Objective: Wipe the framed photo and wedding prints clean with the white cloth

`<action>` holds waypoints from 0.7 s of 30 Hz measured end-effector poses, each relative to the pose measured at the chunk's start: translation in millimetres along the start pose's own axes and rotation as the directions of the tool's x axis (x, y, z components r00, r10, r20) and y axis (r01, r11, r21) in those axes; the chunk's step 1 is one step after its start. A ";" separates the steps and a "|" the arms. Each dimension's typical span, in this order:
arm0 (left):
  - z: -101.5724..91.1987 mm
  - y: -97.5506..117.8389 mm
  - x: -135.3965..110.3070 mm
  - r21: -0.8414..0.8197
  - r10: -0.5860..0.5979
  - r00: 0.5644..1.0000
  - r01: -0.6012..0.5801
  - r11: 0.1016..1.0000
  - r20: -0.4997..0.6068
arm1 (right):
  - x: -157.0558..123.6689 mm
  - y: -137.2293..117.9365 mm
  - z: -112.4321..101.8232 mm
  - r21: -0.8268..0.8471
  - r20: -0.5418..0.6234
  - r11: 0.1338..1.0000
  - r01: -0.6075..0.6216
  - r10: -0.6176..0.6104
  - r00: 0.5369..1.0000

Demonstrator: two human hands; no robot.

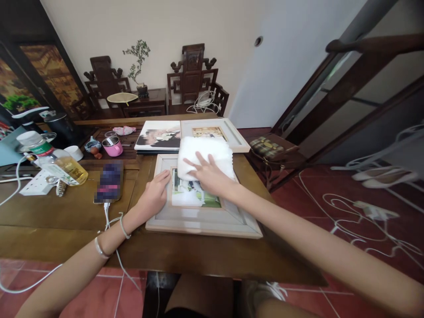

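A light wood picture frame point(198, 227) with a white mat and a photo under its glass lies face up on the table. My left hand point(157, 190) rests on its left edge, fingers stretched out and flat; the hand holds nothing. A folded white cloth point(205, 150) covers the upper part of the photo and the frame's far edge. My right hand point(210, 174) lies flat on the cloth with its fingers spread, pressing it down without closing round it.
Behind lie a second frame point(236, 132) and a photo album point(145, 134). Left on the wooden table point(82, 221) are a charging phone point(109, 181), pink cup point(112, 147), tilted bottle point(66, 163) and power strip point(36, 182). A handbag point(270, 148) sits right; cables trail over the floor.
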State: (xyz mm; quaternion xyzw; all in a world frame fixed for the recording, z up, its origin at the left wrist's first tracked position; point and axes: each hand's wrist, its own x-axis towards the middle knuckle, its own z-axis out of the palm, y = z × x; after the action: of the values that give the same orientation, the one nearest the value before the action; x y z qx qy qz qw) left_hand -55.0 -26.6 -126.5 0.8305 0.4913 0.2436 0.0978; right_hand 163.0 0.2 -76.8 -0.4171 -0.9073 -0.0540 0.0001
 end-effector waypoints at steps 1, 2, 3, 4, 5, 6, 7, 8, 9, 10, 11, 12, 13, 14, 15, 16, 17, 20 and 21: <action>0.2 -0.1 0.2 -0.001 0.001 1.000 -0.001 1.000 0.001 | -4.3 -6.7 -3.0 0.024 0.033 1.000 0.012 -0.013 0.999; 0.5 -0.2 0.3 0.001 0.003 1.000 -0.003 1.000 0.001 | -10.7 -14.3 -7.5 0.054 0.068 0.998 0.025 -0.029 0.997; 0.9 -0.2 0.4 0.003 0.006 1.000 -0.006 1.000 -0.001 | -18.9 -22.2 -13.3 0.092 0.105 0.995 0.042 -0.051 0.993; 1.2 -0.2 0.4 0.005 0.008 1.000 -0.008 1.000 -0.004 | -28.4 -30.1 -20.2 0.137 0.143 0.989 0.060 -0.080 0.987; 1.4 -0.1 0.2 0.006 0.009 1.000 -0.009 1.000 -0.007 | -38.6 -37.5 -27.9 0.186 0.175 0.979 0.080 -0.113 0.978; 1.5 0.2 0.0 0.006 0.008 1.000 -0.008 1.000 -0.010 | -49.1 -44.3 -36.0 0.241 0.200 0.965 0.102 -0.152 0.968; 1.4 0.6 -0.4 0.006 0.005 1.000 -0.004 1.000 -0.014 | -59.3 -50.4 -44.2 0.299 0.217 0.946 0.123 -0.193 0.957; 1.2 1.1 -0.8 0.006 0.001 1.000 -0.001 1.000 -0.016 | -68.6 -55.8 -52.2 0.357 0.229 0.923 0.144 -0.236 0.944; 0.9 1.6 -1.2 0.006 -0.003 1.000 0.003 1.000 -0.016 | -76.6 -60.6 -59.5 0.410 0.236 0.898 0.162 -0.276 0.932; 0.5 2.2 -1.5 0.006 -0.007 1.000 0.007 1.000 -0.014 | -83.0 -64.9 -65.9 0.451 0.239 0.874 0.177 -0.310 0.920; 0.0 2.7 -1.8 0.007 -0.011 1.000 0.011 1.000 -0.010 | -87.5 -68.5 -71.0 0.482 0.244 0.856 0.187 -0.336 0.910; -0.5 3.3 -1.9 0.005 -0.015 1.000 0.015 1.000 -0.004 | -90.1 -71.5 -74.6 0.499 0.255 0.846 0.189 -0.352 0.901; -1.0 3.9 -1.8 0.003 -0.019 1.000 0.019 1.000 0.001 | -91.0 -73.6 -76.3 0.506 0.268 0.844 0.181 -0.353 0.896; -1.6 4.5 -1.6 0.001 -0.025 1.000 0.025 1.000 0.005 | -90.4 -74.6 -76.1 0.505 0.279 0.847 0.167 -0.343 0.897; -2.2 5.4 -1.4 -0.002 -0.029 1.000 0.029 1.000 0.009 | -88.5 -74.4 -73.8 0.498 0.282 0.854 0.150 -0.323 0.903; -2.9 6.5 -1.2 -0.005 -0.034 0.999 0.034 0.999 0.013 | -85.5 -72.8 -69.7 0.485 0.274 0.864 0.134 -0.296 0.915; -3.8 7.9 -0.9 -0.009 -0.039 0.999 0.039 0.999 0.018 | -81.7 -70.0 -63.9 0.467 0.257 0.876 0.120 -0.264 0.930; -7.5 13.8 -0.8 -0.035 -0.059 0.998 0.061 0.998 0.036 | -65.2 -55.7 -40.8 0.359 0.179 0.929 0.089 -0.162 0.970; -9.1 16.1 -1.1 -0.046 -0.067 0.997 0.069 0.997 0.043 | -57.8 -50.0 -32.7 0.307 0.155 0.949 0.072 -0.125 0.980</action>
State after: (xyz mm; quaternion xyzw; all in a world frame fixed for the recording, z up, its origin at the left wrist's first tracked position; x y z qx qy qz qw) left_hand -47.7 -36.2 -112.5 0.8156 0.5112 0.2346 0.1359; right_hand 161.3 -79.0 -51.8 -0.3694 -0.9212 0.1207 -0.0178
